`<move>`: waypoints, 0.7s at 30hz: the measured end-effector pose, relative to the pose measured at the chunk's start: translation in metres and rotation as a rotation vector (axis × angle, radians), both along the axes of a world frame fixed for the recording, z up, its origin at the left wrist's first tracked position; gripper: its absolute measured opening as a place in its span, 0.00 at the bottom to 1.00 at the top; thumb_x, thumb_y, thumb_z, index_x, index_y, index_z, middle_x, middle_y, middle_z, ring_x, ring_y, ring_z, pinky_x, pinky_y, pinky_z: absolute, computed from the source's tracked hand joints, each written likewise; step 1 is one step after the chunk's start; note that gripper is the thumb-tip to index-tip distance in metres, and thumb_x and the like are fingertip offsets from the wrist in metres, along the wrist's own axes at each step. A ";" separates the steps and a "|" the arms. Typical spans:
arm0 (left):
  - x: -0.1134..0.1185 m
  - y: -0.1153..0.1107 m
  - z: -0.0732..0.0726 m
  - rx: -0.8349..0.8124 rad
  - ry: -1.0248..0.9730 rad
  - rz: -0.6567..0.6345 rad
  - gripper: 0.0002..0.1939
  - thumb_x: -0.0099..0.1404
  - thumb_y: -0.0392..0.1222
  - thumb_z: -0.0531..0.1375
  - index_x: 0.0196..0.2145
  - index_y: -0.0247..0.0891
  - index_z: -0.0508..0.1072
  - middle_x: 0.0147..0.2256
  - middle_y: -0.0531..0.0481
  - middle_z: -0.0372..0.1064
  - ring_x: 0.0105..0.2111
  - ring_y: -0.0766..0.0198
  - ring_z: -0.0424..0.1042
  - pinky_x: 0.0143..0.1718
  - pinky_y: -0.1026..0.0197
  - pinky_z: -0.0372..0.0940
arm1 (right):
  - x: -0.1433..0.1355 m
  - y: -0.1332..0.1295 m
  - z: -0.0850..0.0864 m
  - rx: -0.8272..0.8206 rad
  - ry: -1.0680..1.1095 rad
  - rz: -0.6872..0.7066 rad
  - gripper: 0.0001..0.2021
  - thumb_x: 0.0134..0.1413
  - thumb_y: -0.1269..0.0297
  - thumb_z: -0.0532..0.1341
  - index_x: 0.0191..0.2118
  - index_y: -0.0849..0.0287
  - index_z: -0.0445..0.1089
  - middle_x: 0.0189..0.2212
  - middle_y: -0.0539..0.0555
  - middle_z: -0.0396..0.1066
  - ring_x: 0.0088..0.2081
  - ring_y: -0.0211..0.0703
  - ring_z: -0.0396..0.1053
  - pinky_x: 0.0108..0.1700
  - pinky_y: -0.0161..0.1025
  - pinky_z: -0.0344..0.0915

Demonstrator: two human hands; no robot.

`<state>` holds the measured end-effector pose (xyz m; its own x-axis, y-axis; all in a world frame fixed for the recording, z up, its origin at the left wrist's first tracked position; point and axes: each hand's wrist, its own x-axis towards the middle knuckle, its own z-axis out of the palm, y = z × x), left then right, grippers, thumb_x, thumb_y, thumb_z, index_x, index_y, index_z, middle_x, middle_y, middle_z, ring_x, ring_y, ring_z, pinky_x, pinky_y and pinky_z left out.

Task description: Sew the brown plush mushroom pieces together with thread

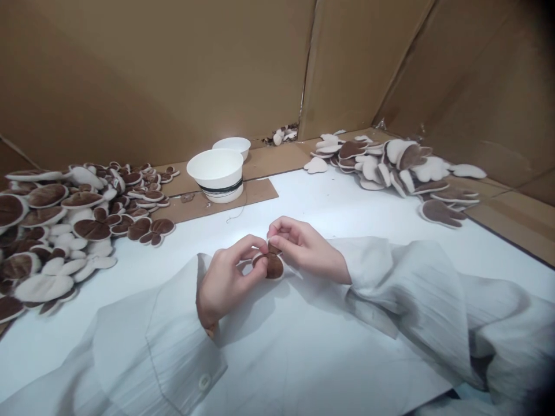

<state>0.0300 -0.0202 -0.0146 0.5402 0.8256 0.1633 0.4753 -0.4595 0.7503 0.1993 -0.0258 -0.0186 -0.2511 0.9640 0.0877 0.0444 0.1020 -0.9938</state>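
A small brown plush piece with a pale edge [274,267] is held between my two hands over the white tabletop. My left hand [232,276] pinches its left side between thumb and index finger. At its upper part, my right hand [306,249] closes thumb and fingers on it. The fingertips of both hands nearly meet and hide the top of the piece. Whether a needle or thread is between them is too small to tell.
Brown and cream plush pieces are heaped at the left [47,231] and back right [390,162]. A white bowl [215,167] with dark thread around it stands before another bowl [236,144]. Cardboard walls [173,69] rise behind.
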 end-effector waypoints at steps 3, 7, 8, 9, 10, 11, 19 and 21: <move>0.000 -0.001 0.000 -0.002 0.003 -0.026 0.04 0.60 0.38 0.51 0.31 0.40 0.65 0.30 0.56 0.70 0.32 0.69 0.69 0.37 0.68 0.60 | 0.000 0.000 0.001 0.013 -0.009 0.002 0.03 0.52 0.67 0.55 0.31 0.60 0.59 0.25 0.48 0.62 0.28 0.34 0.61 0.30 0.34 0.60; -0.001 -0.002 0.000 0.034 -0.002 0.013 0.06 0.60 0.39 0.52 0.36 0.42 0.65 0.32 0.56 0.71 0.33 0.68 0.70 0.35 0.68 0.61 | 0.001 0.001 0.003 0.018 0.001 0.000 0.04 0.52 0.66 0.56 0.31 0.60 0.59 0.25 0.48 0.61 0.27 0.34 0.61 0.29 0.33 0.59; -0.001 -0.002 0.001 0.037 0.000 0.019 0.07 0.60 0.39 0.52 0.37 0.42 0.65 0.33 0.57 0.71 0.33 0.68 0.70 0.35 0.69 0.61 | 0.001 0.001 0.003 0.013 0.007 0.000 0.04 0.52 0.66 0.56 0.31 0.60 0.59 0.25 0.48 0.61 0.27 0.34 0.61 0.28 0.33 0.59; -0.001 -0.002 0.001 0.036 0.004 0.019 0.08 0.60 0.38 0.52 0.39 0.43 0.65 0.34 0.57 0.72 0.34 0.68 0.70 0.34 0.69 0.60 | 0.001 0.001 0.003 0.007 0.013 0.001 0.05 0.52 0.66 0.56 0.31 0.60 0.59 0.25 0.48 0.61 0.27 0.34 0.61 0.28 0.33 0.59; -0.001 -0.003 0.001 0.032 0.009 0.014 0.09 0.60 0.38 0.52 0.39 0.43 0.66 0.34 0.57 0.72 0.34 0.69 0.70 0.34 0.69 0.60 | 0.001 0.001 0.003 0.002 0.018 0.000 0.04 0.52 0.66 0.56 0.30 0.60 0.59 0.25 0.48 0.61 0.27 0.33 0.61 0.28 0.33 0.60; -0.001 -0.003 0.002 0.028 0.013 0.008 0.09 0.60 0.37 0.52 0.38 0.43 0.66 0.34 0.57 0.72 0.33 0.69 0.70 0.35 0.69 0.60 | 0.000 0.001 0.002 -0.001 0.022 -0.002 0.04 0.52 0.66 0.56 0.30 0.60 0.59 0.25 0.48 0.61 0.27 0.33 0.61 0.29 0.34 0.60; 0.001 -0.002 0.001 0.028 0.050 0.008 0.06 0.59 0.37 0.52 0.34 0.42 0.66 0.31 0.58 0.72 0.31 0.69 0.69 0.34 0.69 0.60 | -0.001 -0.001 0.000 -0.028 0.029 -0.002 0.03 0.51 0.67 0.56 0.30 0.60 0.59 0.25 0.48 0.61 0.27 0.33 0.63 0.29 0.34 0.61; 0.001 -0.001 0.000 0.024 0.046 -0.001 0.06 0.59 0.36 0.51 0.33 0.42 0.66 0.30 0.58 0.71 0.30 0.69 0.68 0.34 0.69 0.60 | -0.001 -0.001 0.000 -0.027 0.029 0.001 0.04 0.51 0.67 0.56 0.30 0.60 0.59 0.25 0.48 0.61 0.27 0.34 0.63 0.29 0.34 0.62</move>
<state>0.0308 -0.0215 -0.0146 0.5482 0.8214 0.1578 0.5089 -0.4773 0.7164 0.1985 -0.0267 -0.0189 -0.2502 0.9657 0.0693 0.0156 0.0756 -0.9970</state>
